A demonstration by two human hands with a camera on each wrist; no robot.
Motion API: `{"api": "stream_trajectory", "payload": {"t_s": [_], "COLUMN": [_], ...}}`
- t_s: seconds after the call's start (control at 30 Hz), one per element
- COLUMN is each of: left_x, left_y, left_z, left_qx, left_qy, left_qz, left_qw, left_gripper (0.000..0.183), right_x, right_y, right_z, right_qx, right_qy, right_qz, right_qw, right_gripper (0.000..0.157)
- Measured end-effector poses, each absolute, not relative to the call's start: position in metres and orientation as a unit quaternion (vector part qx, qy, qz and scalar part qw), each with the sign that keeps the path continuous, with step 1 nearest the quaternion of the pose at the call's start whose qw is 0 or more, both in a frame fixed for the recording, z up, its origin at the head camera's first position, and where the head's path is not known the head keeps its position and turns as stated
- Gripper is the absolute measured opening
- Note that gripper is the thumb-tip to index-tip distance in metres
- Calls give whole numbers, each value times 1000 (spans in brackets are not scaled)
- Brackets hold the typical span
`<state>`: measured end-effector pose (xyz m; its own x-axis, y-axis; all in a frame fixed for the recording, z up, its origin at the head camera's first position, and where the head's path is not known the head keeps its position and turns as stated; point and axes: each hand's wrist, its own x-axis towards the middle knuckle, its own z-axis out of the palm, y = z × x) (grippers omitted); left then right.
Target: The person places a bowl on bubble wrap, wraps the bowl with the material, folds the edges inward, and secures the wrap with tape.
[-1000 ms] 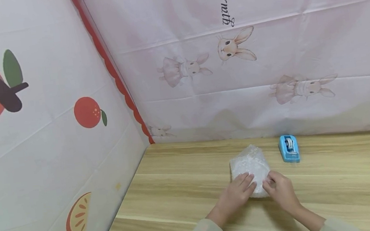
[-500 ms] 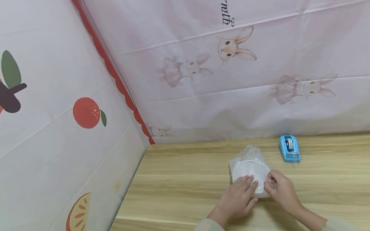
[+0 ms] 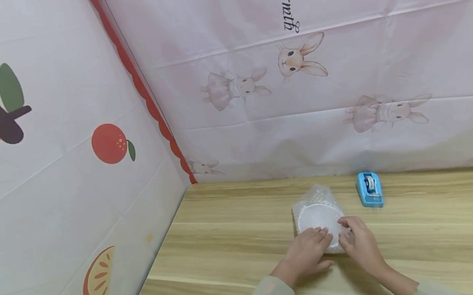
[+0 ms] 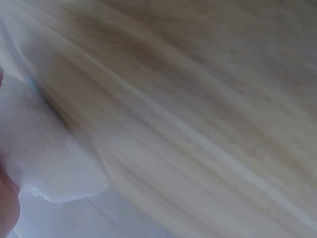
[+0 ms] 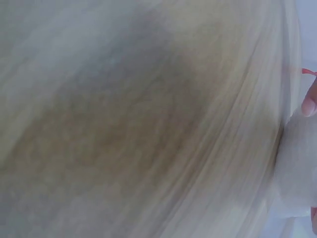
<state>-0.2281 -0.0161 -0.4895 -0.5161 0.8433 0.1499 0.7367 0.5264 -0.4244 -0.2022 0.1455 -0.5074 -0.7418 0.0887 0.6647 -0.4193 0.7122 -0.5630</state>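
A bubble-wrapped bundle (image 3: pixel 320 213) lies on the table, and a round white shape with a pale rim shows through its film. What the round thing is, I cannot tell. My left hand (image 3: pixel 305 254) rests on the bundle's near left part, fingers extended across it. At its right edge is my right hand (image 3: pixel 362 246), thumb and forefinger apart and touching the wrap. The left wrist view catches a side of the bubble wrap (image 4: pixel 54 153) beside a bit of the hand. In the right wrist view, fingertips (image 5: pixel 310 106) sit against the wrap (image 5: pixel 296 161).
A blue tape dispenser (image 3: pixel 370 190) stands behind and to the right of the bundle. The wood-grain table (image 3: pixel 228 227) meets a rabbit-print cloth (image 3: pixel 254 150) at the back and a fruit-print cloth (image 3: pixel 146 203) on the left.
My left hand has slid slightly toward me and right, uncovering more of the round shape. The right thumb and forefinger, which pinched the wrap's edge, have spread apart. The tape dispenser has stayed put.
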Motion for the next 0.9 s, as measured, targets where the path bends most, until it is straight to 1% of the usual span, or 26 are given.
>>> {"api": "stream_trajectory", "payload": {"t_s": [0.1,0.2,0.3,0.4,0.53,0.63,0.7,0.77,0.9], "left_x": [-230,-233,-234,-234,-234,-234,-235,-235,-237], "left_y": [-12,-10,-10,-9,-7,-6,-5,-3,-1], "left_z": [-490,-491,-489,-487,-486,-485,-484,-484,-486], "left_qx": [-456,-449,-444,-438,-426,-415,-409,-404,-396], "left_qy": [-868,-879,-884,-888,-895,-901,-904,-906,-908], "left_qz": [135,105,90,91,86,84,86,90,94], "left_qw": [142,123,118,110,99,91,89,89,98], "left_gripper": [57,54,53,55,56,56,56,57,57], "right_x": [-202,-203,-203,-202,-202,-206,-209,-210,-213], "right_y": [146,146,147,150,155,157,158,159,161], "right_z": [-508,-507,-506,-505,-500,-494,-492,-491,-491], "right_qx": [93,85,67,36,-26,-66,-80,-87,-86], "right_qy": [-855,-856,-861,-863,-852,-840,-836,-835,-838], "right_qz": [375,379,391,428,502,534,542,543,539], "right_qw": [347,341,319,268,145,67,40,27,25], "right_gripper": [28,23,18,28,48,54,55,54,51]}}
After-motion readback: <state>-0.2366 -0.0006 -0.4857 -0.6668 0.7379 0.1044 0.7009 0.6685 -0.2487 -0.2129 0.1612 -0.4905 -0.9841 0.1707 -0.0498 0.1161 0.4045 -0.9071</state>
